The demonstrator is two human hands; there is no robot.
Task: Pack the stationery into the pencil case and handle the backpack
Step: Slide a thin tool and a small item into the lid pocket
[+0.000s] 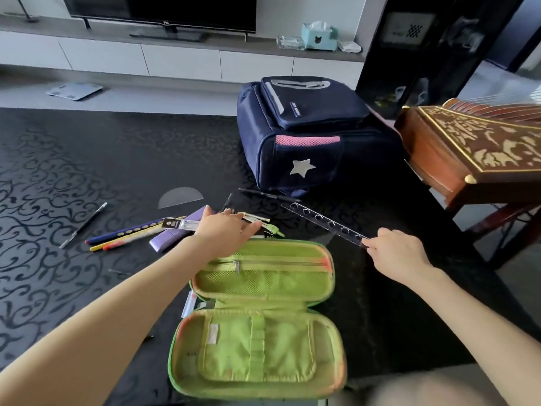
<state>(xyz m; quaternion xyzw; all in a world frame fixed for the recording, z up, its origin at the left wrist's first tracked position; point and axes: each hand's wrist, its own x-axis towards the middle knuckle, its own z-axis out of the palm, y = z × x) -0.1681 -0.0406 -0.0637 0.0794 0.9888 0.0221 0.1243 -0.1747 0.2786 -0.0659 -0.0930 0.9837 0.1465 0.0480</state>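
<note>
Barely begun: the pencil case [263, 344] lies open, seemingly empty (backpack [307, 133] untouched). The right hand [398, 253] pinches the ruler [325, 222]; the left hand [225, 230] rests flat-fingered on loose stationery [137, 231].

The left hand [225, 230] hides part of the stationery pile [131, 231]; the television [158, 10] is cropped above.

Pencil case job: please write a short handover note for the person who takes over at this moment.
The left hand is open, flat on the stationery pile beyond the case.
The right hand pinches the near end of the clear ruler.
The green pencil case lies open on the black table; both halves look empty.
The protractor lies loose near the pile; the navy backpack lies behind, untouched.
Done: case opened.
Left: pack everything, close the case, handle the backpack.
</note>
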